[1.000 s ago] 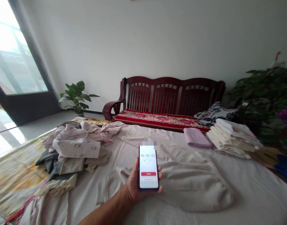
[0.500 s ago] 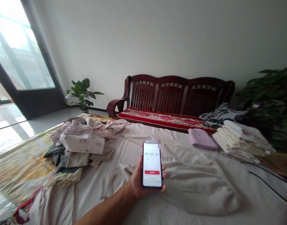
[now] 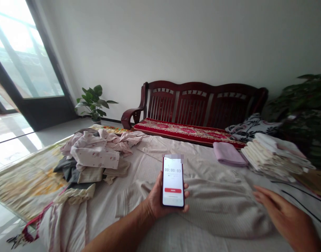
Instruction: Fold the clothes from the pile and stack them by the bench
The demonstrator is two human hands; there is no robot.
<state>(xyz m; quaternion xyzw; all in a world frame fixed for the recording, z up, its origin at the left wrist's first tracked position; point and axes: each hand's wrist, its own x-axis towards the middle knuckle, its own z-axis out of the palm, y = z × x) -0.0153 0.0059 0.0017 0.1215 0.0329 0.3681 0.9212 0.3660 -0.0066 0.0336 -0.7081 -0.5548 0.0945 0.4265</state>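
Observation:
My left hand point(image 3: 156, 196) is wrapped round a smartphone point(image 3: 172, 182), its lit screen facing me with a timer at 00:00:03 and a red button. My right hand point(image 3: 283, 210) is at the lower right with its fingers stretched out, apart from the phone and holding nothing I can see. Beneath both hands lies a ribbed grey-beige garment point(image 3: 215, 203), spread out on the pale sheet point(image 3: 192, 239). To the left is a rumpled heap of clothes point(image 3: 94, 154), with a pale printed piece on top.
A folded lilac cloth point(image 3: 230, 154) lies beside a stack of folded white cloths point(image 3: 276, 154) at the right. Dark cables point(image 3: 302, 206) run across the right edge. Behind stands a wooden bench point(image 3: 194, 105) with a red runner; a potted plant point(image 3: 96, 105) is left of it.
My right hand has come in from the right edge, moving left over the sheet. The left hand still holds the phone, and the whole view has shifted slightly.

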